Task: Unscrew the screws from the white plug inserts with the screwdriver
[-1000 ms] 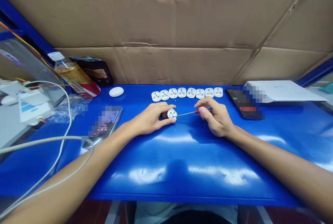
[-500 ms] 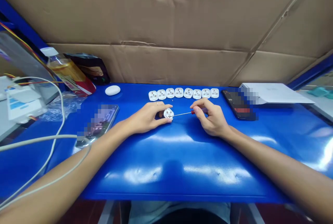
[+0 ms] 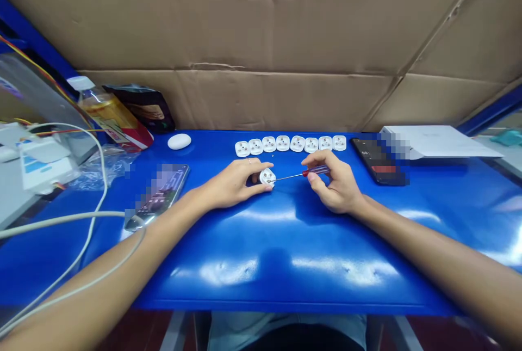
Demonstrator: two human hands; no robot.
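Pinched between the left hand's (image 3: 234,182) thumb and fingers, a small white plug part (image 3: 267,176) sits tilted on the blue table (image 3: 285,242), its holed face turned toward the right hand (image 3: 336,185). That hand closes its fingertips round the red handle of a thin screwdriver (image 3: 299,174), whose metal shaft runs leftward with the tip touching the part's face. Just behind both hands, a row of eight like parts (image 3: 290,143) lies face up, side by side, near the cardboard wall (image 3: 261,41). Right of the row lies a dark phone (image 3: 377,160), its screen pixelated, and beyond it a white box (image 3: 444,141). Left of the hands lie another phone (image 3: 159,193), also blurred, a white oval case (image 3: 179,141), a labelled bottle (image 3: 110,117) and a dark pouch (image 3: 144,109); no writing on them can be read. White cable (image 3: 81,220) loops over the left forearm.
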